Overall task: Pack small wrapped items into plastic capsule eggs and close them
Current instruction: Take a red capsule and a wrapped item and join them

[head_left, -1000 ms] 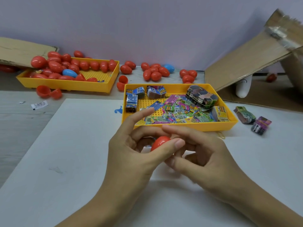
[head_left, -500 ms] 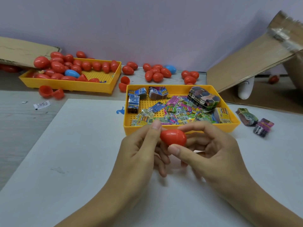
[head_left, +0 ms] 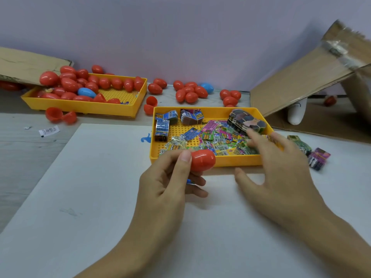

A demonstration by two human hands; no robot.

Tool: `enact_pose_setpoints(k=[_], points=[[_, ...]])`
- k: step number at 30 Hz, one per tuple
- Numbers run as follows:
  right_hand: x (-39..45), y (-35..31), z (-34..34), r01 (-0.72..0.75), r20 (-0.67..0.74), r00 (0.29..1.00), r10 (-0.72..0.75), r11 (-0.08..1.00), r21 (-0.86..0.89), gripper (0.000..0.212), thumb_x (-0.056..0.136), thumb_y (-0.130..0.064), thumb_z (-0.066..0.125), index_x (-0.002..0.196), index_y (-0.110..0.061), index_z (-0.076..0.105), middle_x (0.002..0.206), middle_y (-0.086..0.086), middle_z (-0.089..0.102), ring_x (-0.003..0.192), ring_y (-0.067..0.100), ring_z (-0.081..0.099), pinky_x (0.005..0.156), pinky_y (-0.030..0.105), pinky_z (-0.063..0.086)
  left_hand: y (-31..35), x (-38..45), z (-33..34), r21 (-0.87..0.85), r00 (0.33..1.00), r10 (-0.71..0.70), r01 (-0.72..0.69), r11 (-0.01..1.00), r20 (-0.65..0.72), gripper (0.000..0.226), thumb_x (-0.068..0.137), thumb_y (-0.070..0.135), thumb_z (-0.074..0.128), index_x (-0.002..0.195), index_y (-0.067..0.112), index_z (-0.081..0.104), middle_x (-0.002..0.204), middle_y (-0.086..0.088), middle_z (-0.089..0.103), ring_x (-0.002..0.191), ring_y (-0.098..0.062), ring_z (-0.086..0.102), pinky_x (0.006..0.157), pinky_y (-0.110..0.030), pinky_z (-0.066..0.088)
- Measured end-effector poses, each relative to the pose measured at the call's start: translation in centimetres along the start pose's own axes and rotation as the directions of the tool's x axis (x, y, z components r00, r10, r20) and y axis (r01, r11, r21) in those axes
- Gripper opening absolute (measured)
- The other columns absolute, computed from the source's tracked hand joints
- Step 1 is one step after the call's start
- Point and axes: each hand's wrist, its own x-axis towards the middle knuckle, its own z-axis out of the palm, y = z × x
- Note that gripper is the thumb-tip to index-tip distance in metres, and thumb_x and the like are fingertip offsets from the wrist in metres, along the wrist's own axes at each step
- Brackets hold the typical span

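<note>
From the head camera, looking down: the left hand [head_left: 170,177] pinches a closed red capsule egg [head_left: 202,159] between thumb and curled fingers, holding it up just in front of the near wall of the near yellow tray [head_left: 224,161]; a scrap of blue wrapper peeks out under those fingers. The right hand [head_left: 281,167] grasps nothing, its fingers spread loose and reaching over the tray's right end, the fingertips blurred above the wrapped items [head_left: 216,139] scattered across the tray floor; whether they touch the packets I cannot tell. A dark hexagon-patterned bundle [head_left: 247,120] sits in the tray's far right corner, blue packs at its left end. Farther back on the left a second yellow tray [head_left: 84,106] holds a heap of red eggs and one blue egg [head_left: 86,92]; more red eggs [head_left: 189,92] lie loose on the table behind; an opened egg [head_left: 60,116] rests before that tray. A cardboard flap [head_left: 305,77] slants at the right.
</note>
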Motion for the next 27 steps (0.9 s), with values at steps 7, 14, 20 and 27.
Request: enact_pose_setpoints(k=[7,14,20,27], points=[[-0.1,0.2,0.4,0.063,-0.135,0.99,-0.035,0.976,0.21,0.054,0.078,0.001,0.073,0.127,-0.019,0.065,0.114,0.002,0.066,0.12,0.022,0.054,0.104,0.037,0.037,0.0,0.0,0.0,-0.031,0.999,-0.033,0.033,0.999,0.002,0.033,0.087,0.04,0.052,0.09,0.012,0.069,0.086,-0.012,0.069,0.073,-0.024,0.073,0.06,-0.031,0.06],[-0.1,-0.4,0.1,0.169,-0.321,0.946,0.039,0.788,0.592,0.052,0.082,0.014,0.063,0.112,-0.029,0.064,0.091,-0.012,0.073,0.098,0.009,0.067,0.086,0.018,0.05,0.3,-0.2,0.2,-0.029,1.0,-0.017,0.017,0.999,0.024,0.029,0.085,0.038,0.071,0.078,0.01,0.07,0.089,-0.007,0.073,0.085,-0.023,0.074,0.069,-0.034,0.062],[-1.3,-2.0,0.0,0.132,-0.17,0.985,0.029,0.506,0.853,0.036,0.078,-0.01,0.074,0.108,-0.03,0.07,0.093,0.003,0.073,0.07,0.021,0.074,0.071,0.026,0.059,0.5,-0.4,-0.1,-0.044,0.998,-0.051,0.053,0.998,0.047,0.03,0.073,0.024,0.08,0.064,0.002,0.063,0.084,-0.011,0.077,0.08,-0.031,0.075,0.062,-0.037,0.062],[-1.6,-2.5,0.1,-0.045,0.039,0.999,0.022,0.399,0.916,0.03,0.076,-0.02,0.073,0.104,-0.03,0.071,0.073,0.008,0.073,0.044,0.024,0.064,0.041,0.021,0.04,0.4,0.2,-0.3,-0.014,0.992,-0.083,0.084,0.996,0.093,0.021,0.1,0.009,0.05,0.094,0.015,0.069,0.07,-0.006,0.069,0.061,-0.015,0.062,0.05,-0.023,0.047]])
